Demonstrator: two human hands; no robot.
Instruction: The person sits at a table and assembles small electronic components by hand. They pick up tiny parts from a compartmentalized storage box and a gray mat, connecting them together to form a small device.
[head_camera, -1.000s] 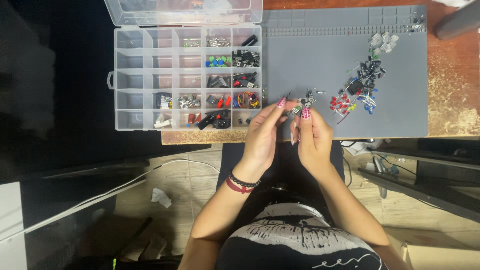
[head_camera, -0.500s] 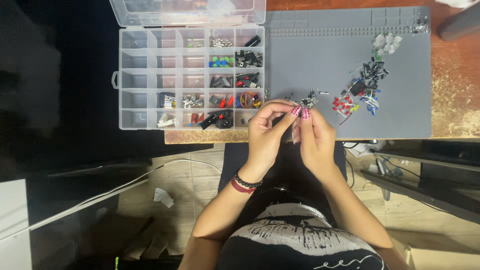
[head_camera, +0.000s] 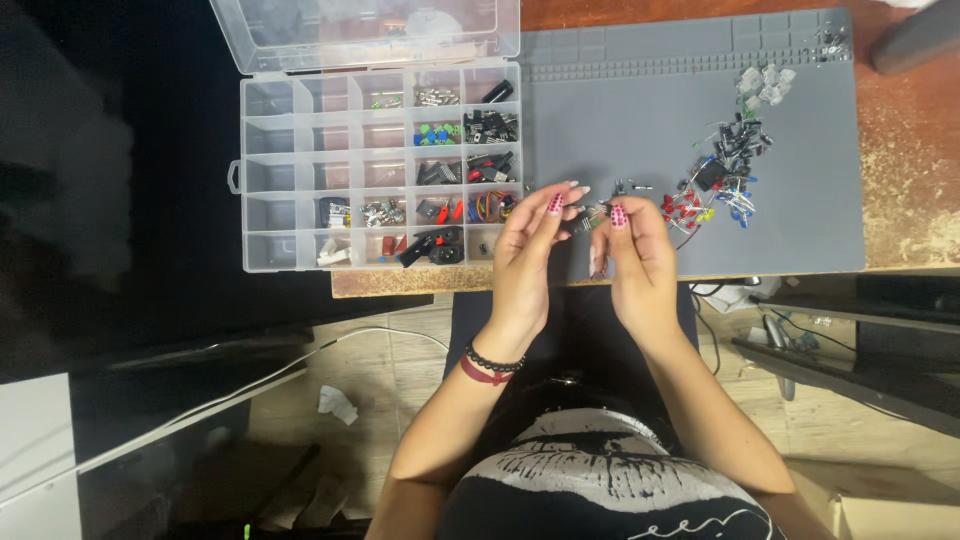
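Note:
My left hand (head_camera: 532, 248) and my right hand (head_camera: 632, 245) are raised close together over the near edge of a grey work mat (head_camera: 640, 120). Between the fingertips of both hands is a small electronic part with thin wire legs (head_camera: 590, 217). Both thumbs press toward it. A scatter of small parts (head_camera: 715, 185), red, blue, black and clear, lies on the mat just right of my right hand. A clear compartment box (head_camera: 300, 185) with its lid open stands to the left of my left hand, holding several kinds of small parts.
The wooden tabletop (head_camera: 905, 160) shows to the right of the mat. A dark object (head_camera: 915, 35) lies at the far right corner. Below the table edge are cables (head_camera: 330, 345), a crumpled paper scrap (head_camera: 337, 403) and a floor of light boards.
Both hands stay together on the small part, with only slight finger movement. The view has shifted a little, so the table sits slightly lower in the frame.

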